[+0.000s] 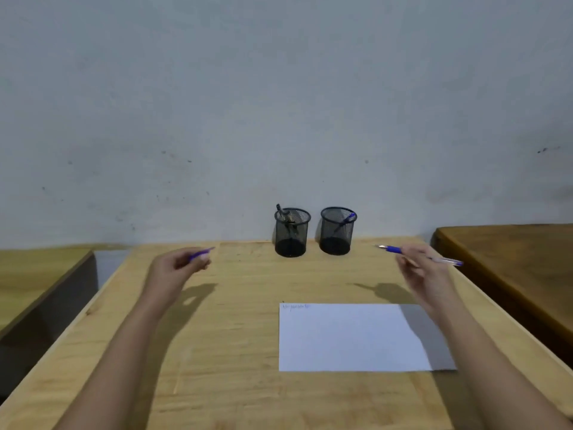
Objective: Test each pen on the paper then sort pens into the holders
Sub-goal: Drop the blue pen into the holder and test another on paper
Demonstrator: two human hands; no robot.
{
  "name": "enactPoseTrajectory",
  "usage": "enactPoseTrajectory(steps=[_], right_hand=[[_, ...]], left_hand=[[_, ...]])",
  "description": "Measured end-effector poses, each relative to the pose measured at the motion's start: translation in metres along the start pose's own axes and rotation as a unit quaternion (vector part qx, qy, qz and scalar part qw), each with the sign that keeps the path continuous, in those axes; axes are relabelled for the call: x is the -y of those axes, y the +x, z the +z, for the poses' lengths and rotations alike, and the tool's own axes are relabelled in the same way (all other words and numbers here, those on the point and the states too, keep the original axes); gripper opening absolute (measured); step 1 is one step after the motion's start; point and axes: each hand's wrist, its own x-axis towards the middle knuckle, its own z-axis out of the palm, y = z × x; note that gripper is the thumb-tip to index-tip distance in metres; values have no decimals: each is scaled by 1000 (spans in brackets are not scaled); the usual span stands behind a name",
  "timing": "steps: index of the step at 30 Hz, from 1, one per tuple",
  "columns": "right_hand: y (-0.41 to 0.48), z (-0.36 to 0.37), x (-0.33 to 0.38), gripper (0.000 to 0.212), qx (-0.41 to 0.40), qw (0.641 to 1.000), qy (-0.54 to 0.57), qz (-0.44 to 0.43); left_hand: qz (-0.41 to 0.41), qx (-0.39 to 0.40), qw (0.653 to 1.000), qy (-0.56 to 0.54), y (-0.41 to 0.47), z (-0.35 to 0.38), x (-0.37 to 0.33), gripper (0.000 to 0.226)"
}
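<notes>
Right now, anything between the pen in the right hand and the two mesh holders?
Nothing visible. The right hand holds the pen above bare table, tip pointing left toward the right holder; the left holder sits beyond it. The paper lies nearer the person, off that path.

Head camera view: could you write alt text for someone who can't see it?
Two hands hover over a wooden desk: the left hand holds a pen cap, the right hand an uncapped blue pen. Ahead stand two mesh holders with pens; paper lies nearer.
</notes>
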Motion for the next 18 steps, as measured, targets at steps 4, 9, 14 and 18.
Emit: enactPoseTrajectory(steps=[4, 9, 14, 18], right_hand=[[-9, 31, -48, 11, 43, 997, -32, 63], [-12, 36, -71, 4, 69, 984, -152, 56], [-13, 47, -79, 16, 55, 975, -207, 63], [-17, 58, -86, 24, 66, 979, -180, 73]], left_hand=[[-58, 106, 993, -17, -23, 70, 16, 8], [19, 151, 978, 145, -24, 97, 41, 12], [48, 144, 970, 190, -19, 101, 44, 24], [79, 135, 967, 202, -31, 100, 32, 37]])
